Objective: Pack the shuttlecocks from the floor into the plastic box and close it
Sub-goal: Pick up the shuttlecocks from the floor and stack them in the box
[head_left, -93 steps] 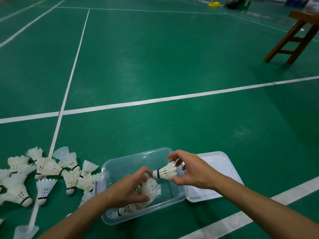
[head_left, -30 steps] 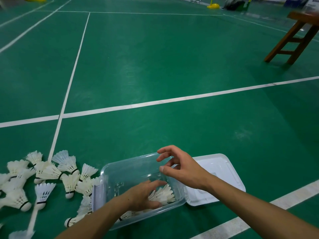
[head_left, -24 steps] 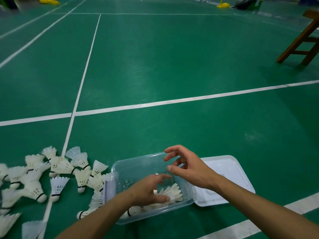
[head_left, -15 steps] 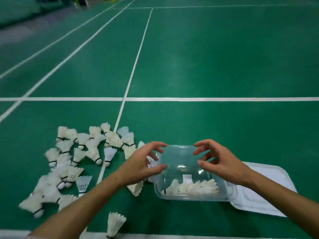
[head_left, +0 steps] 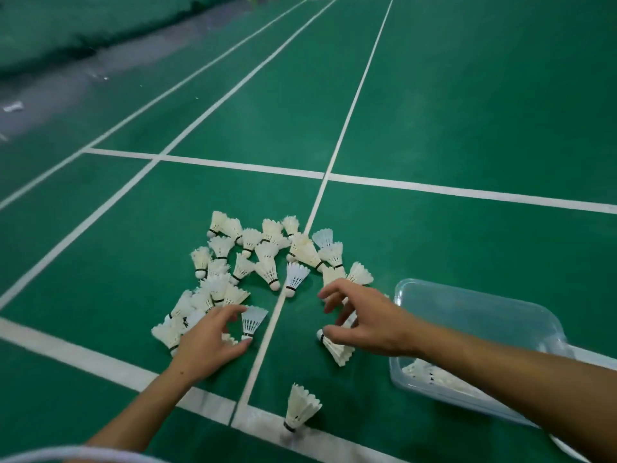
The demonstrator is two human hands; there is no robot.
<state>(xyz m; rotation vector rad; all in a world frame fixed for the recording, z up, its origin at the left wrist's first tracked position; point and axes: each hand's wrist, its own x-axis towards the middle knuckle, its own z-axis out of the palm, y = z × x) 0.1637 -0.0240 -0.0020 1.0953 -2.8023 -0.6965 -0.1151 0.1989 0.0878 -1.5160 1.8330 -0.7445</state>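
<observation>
Shuttlecocks [head_left: 267, 259] lying heaped on the floor [head_left: 467, 111] just left of the plastic box [head_left: 474, 315], a few already inside. Reaching in with both hands: left hand [head_left: 210, 345] fingers closing around one white shuttlecock [head_left: 252, 322], right hand [head_left: 367, 320] fingers spread over another [head_left: 335, 349]. Probably feather-light, skirts crushable; pinching at the cork base looking safest.

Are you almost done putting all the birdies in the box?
Not nearly. A few shuttlecocks already lie in the plastic box. Right now the left hand is closing its fingers on a white one, and the right hand reaches for another, neither lifted yet. A big pile remains on the floor, plus one standing alone. The box is open, so closing comes last.
</observation>
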